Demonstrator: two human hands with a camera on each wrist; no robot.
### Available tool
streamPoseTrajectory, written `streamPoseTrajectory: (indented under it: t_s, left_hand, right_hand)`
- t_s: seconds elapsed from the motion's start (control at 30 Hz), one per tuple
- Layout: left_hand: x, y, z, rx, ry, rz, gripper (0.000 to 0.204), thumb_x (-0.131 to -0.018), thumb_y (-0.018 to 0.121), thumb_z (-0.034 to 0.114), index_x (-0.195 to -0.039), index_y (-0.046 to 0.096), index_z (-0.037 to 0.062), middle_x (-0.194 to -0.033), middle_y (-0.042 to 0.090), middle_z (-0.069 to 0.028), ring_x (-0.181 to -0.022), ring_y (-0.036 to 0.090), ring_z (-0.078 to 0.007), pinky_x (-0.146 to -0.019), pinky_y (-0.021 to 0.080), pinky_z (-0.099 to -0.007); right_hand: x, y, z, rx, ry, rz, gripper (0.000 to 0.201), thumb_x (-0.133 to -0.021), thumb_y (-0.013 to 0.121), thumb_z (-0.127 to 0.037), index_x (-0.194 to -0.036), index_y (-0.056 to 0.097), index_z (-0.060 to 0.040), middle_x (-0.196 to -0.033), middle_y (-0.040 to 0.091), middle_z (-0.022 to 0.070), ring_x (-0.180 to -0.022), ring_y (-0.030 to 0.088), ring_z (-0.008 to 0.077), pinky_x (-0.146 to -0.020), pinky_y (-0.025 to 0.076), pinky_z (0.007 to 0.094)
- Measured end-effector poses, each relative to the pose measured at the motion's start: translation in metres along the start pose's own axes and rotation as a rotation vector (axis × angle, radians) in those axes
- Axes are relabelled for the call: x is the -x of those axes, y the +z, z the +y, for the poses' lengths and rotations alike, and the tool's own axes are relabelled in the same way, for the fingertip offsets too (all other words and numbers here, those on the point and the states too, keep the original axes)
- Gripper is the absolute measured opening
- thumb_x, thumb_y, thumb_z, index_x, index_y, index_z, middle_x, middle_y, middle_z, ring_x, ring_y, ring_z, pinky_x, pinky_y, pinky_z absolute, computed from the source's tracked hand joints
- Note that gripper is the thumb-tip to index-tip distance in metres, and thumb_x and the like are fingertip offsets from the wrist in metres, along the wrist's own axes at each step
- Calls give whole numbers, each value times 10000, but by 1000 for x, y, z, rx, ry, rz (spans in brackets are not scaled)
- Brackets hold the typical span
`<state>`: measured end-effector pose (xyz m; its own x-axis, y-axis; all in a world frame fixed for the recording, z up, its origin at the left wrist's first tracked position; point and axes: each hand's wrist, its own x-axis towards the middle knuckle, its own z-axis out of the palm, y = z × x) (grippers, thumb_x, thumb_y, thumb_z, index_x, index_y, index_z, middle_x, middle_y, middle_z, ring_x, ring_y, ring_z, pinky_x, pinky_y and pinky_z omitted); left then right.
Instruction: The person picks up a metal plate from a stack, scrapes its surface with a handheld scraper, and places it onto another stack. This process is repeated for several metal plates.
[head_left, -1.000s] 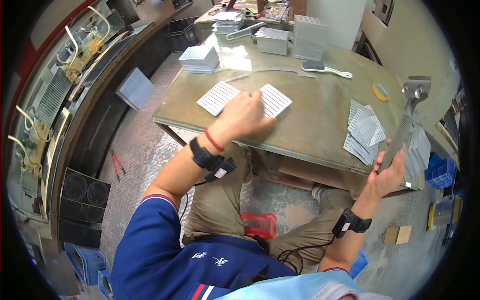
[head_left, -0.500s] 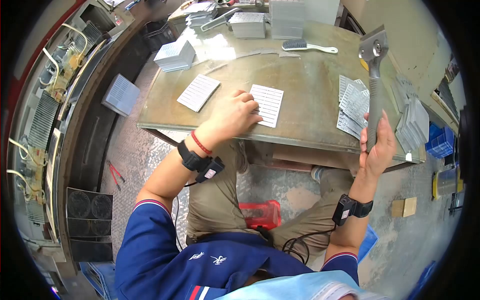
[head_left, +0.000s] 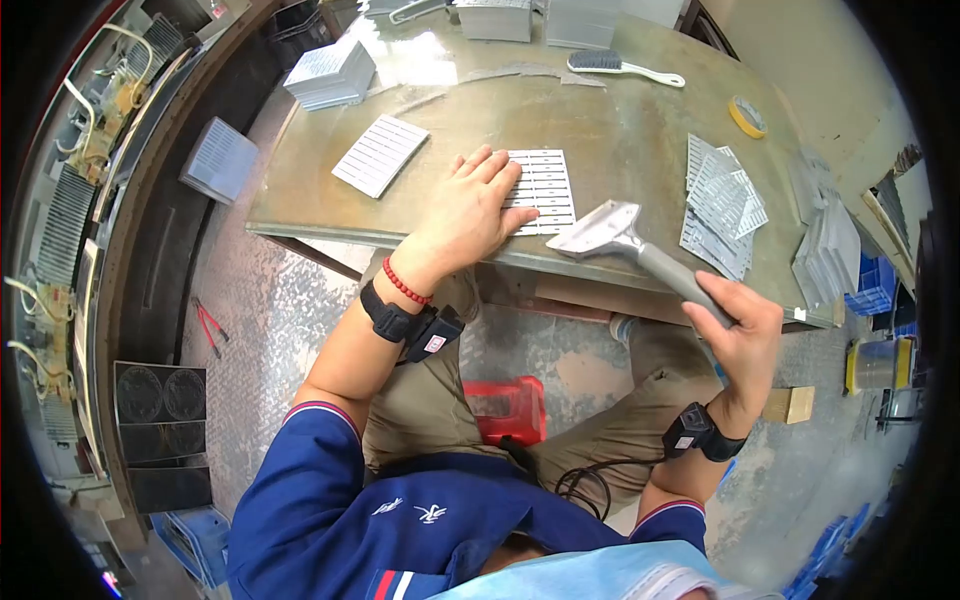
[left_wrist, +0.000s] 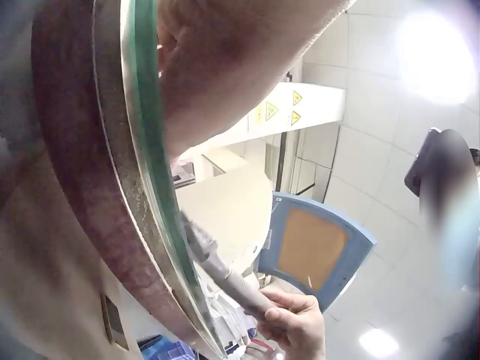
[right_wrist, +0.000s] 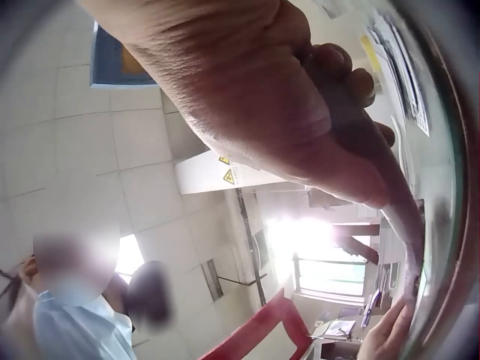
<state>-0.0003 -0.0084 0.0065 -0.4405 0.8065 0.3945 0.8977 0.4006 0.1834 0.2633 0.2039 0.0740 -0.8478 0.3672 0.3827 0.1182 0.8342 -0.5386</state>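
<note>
My left hand point(head_left: 462, 212) rests with extended fingers over the left side of a white slotted sheet point(head_left: 546, 188) near the table's front edge. My right hand point(head_left: 742, 328) grips the grey ribbed handle of a wide-bladed scraper point(head_left: 598, 230). Its blade points left, close to the sheet's lower right corner. To the left of that hand lies a small stack of similar slotted sheets point(head_left: 381, 156). In the left wrist view the scraper point(left_wrist: 234, 283) lies low along the glass edge. The right wrist view has the left hand point(right_wrist: 387, 331) near the scraper's far end.
A brush point(head_left: 625, 68) and a roll of yellow tape point(head_left: 747, 117) lie farther back. Loose patterned sheets point(head_left: 722, 200) spread at the right. A tall stack of sheets point(head_left: 330, 76) stands at the back left. Below the table sits a red stool point(head_left: 510, 410).
My right hand has lowered the scraper from upright and swung its blade left toward the sheet. My left hand has gone from curled to spread on the sheet, which now sits straighter.
</note>
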Motion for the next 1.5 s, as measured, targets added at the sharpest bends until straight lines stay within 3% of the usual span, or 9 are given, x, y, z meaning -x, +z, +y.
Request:
streamPoseTrajectory:
  t_s: [0.2,0.47,0.53,0.87,0.97,1.13,1.5]
  left_hand:
    - [3,2,-5,38,-24,83,542,-892,647,350,-1284,529,-7,-1347,528,-213,-1302,454,-387,-1084,360,-481]
    - [4,4,-3,-1,-43,37,534,-894,638,362,-1278,538,4,-1345,535,-197,-1303,464,-348,-1079,359,-498]
    - [5,4,-3,1,-46,45,529,-893,639,362,-1273,542,7,-1344,536,-196,-1301,468,-342,-1077,361,-497]
    - [5,6,-3,0,-40,44,519,-899,626,375,-1260,558,7,-1343,538,-198,-1305,467,-320,-1093,348,-501]
    - [5,6,-4,3,-43,37,524,-902,621,378,-1261,557,3,-1347,534,-200,-1309,464,-318,-1098,342,-500]
    - [5,8,-3,9,-38,27,533,-905,614,383,-1269,548,0,-1355,527,-201,-1316,456,-318,-1103,336,-499]
    - [5,9,-4,-8,-22,25,536,-920,589,391,-1272,534,-9,-1347,530,-203,-1316,451,-330,-1100,336,-505]
  right_hand:
    - [7,-5,0,-22,43,10,318,-689,802,-61,-985,714,16,-889,713,160,-763,691,227,-681,521,288]
    - [6,2,-15,3,-29,-5,321,-697,796,-29,-1003,711,14,-905,711,155,-745,684,224,-666,519,288]
    - [8,1,-24,37,26,-28,319,-707,790,-26,-1013,709,10,-907,708,149,-738,681,237,-656,520,293]
    - [11,5,-47,218,-42,-2,320,-721,780,-39,-1029,706,0,-918,704,136,-738,678,286,-643,526,324]
    - [17,9,-51,211,26,-23,315,-724,782,-47,-1025,707,3,-914,701,137,-729,674,282,-636,522,325]
    - [24,27,-58,247,5,58,315,-736,779,-47,-1037,704,7,-910,691,148,-708,665,286,-627,517,334]
    - [-25,43,-45,376,-133,45,291,-811,732,-188,-1068,687,-59,-804,670,96,-663,639,285,-582,490,367]
